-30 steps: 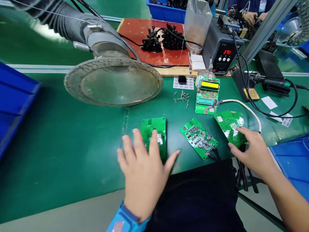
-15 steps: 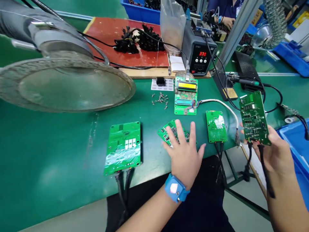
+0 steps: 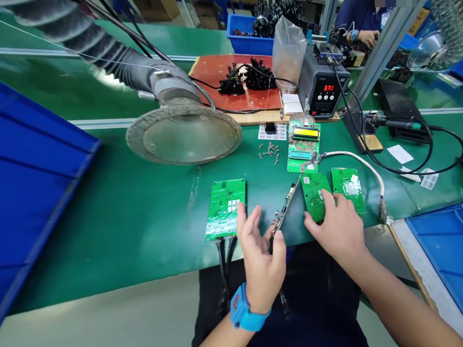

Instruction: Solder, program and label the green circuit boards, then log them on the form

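From the head view, I see the near edge of the green tabletop running just under both hands, with a broad bare stretch of mat to the left, bounded by a blue bin at the far left and the wide funnel of the extraction hood hanging low over the middle. To the right, another blue bin sits past the tabletop's corner, so room on that side is tight. My left hand has its grip closed on a circuit board held on edge, thumb and fingers pinching its near end so the board stands nearly upright and points away towards the display board. My right hand lies flat, fingers spread and clasping nothing, pressing on a second board lying face down just right of the tilted one; a third board lies beside it, touching or almost so. A fourth board lies flat left of my left hand, its black cables trailing over the edge. Further back are loose screws, a soldering station with a red readout, and a red mat with black connectors. Another person's hand works at the far bench.
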{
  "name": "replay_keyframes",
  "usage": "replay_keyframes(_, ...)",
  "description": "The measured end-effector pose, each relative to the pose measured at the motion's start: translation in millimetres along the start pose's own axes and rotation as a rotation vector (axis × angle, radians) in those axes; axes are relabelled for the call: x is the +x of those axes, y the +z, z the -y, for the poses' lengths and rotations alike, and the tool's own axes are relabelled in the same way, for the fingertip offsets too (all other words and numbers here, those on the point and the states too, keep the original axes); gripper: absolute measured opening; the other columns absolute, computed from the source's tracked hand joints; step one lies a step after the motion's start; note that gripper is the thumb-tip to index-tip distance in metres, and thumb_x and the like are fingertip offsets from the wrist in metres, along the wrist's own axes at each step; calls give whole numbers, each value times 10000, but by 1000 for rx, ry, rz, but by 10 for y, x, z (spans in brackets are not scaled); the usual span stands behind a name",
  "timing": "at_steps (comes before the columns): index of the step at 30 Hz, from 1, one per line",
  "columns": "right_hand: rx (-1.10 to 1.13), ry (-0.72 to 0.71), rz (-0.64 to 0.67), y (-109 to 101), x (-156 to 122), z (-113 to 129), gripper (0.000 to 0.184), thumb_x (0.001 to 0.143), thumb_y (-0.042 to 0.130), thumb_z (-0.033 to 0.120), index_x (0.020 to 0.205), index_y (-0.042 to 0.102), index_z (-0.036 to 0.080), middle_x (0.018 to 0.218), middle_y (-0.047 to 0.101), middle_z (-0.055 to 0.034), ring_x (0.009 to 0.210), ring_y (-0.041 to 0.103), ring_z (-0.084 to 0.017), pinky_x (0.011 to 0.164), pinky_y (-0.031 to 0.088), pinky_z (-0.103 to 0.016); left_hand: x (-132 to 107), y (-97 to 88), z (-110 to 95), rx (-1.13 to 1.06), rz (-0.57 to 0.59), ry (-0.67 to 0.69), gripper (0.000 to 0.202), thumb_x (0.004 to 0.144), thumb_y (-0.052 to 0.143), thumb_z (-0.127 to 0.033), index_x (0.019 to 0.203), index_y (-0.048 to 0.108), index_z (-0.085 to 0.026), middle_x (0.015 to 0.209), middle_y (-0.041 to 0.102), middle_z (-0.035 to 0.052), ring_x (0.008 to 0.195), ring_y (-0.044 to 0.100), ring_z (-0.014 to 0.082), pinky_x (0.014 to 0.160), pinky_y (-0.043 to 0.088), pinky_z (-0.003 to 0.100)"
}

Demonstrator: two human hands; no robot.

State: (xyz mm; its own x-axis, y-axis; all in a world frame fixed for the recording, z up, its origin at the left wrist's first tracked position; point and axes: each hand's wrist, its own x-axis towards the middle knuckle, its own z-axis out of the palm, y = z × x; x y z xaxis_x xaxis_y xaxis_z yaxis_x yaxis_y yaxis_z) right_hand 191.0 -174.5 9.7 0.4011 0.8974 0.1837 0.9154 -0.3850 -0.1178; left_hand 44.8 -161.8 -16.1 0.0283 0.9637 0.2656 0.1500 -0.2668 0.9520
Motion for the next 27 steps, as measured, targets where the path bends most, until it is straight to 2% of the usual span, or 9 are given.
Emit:
replay_keyframes(3,-134,-51,-6,19,-5,58,559,810,554,470,1231,537,102,1222,528,-279,947,572,-376,654,508,-447,16,-33,-18,-77,-60,-178,398,915,446,-256,1306,380,-290,1530,192,85,1309,407,230,1059,385,373)
replay_keyframes(6,-136,-174,-57,-16,-66,110,594,832,539,506,1247,531,81,1327,455,-276,1142,475,-422,821,472,-524,72,-47,-59,-121,-69,-376,421,932,405,-310,1347,337,-290,1508,272,60,1349,343,205,1102,324,392)
replay_keyframes(8,-78,-294,-69,-39,-124,156,581,849,521,504,1251,534,85,1364,443,-234,1259,376,-413,963,385,-561,113,-88,-115,-158,-14,-453,489,925,415,-335,1390,265,-319,1524,241,27,1389,257,195,1107,315,396)
replay_keyframes(10,0,-415,-33,-32,-177,204,522,873,499,477,1253,542,122,1370,465,-174,1299,348,-375,1045,307,-563,147,-174,-190,-162,93,-491,570,904,451,-363,1419,207,-339,1544,187,6,1398,228,207,1113,297,413)
replay_keyframes(14,107,-519,26,58,-237,252,432,891,497,420,1255,548,192,1343,515,-114,1294,380,-339,1072,254,-592,145,-409,-300,-54,205,-533,622,860,507,-432,1418,242,-350,1558,122,-2,1394,230,275,1109,268,494)
replay_keyframes(18,144,-492,-13,145,-253,235,372,880,527,376,1166,601,150,1248,584,-150,1258,435,-333,1069,240,-617,36,-472,-277,-15,271,-518,563,887,470,-424,1408,291,-314,1533,219,47,1392,235,269,1091,311,470)
replay_keyframes(23,189,-501,-38,180,-275,209,299,887,525,329,1114,613,156,1143,652,-121,1201,499,-324,1066,190,-665,-46,-440,-235,8,326,-406,483,917,427,-365,1387,345,-284,1543,178,71,1386,252,238,1035,414,355)
replay_keyframes(25,214,-493,-58,167,-278,183,288,888,523,325,1109,610,162,1146,650,-115,1192,505,-317,1061,201,-667,-40,-515,-238,71,321,-348,446,921,427,-348,1361,388,-286,1518,249,78,1353,334,227,1000,456,326)
replay_keyframes(27,245,-474,-77,135,-252,144,273,884,530,330,1090,612,169,1143,648,-109,1175,515,-309,1055,223,-663,-8,-621,-233,160,321,-277,396,925,427,-324,1320,442,-296,1442,393,79,1247,488,202,944,508,301)
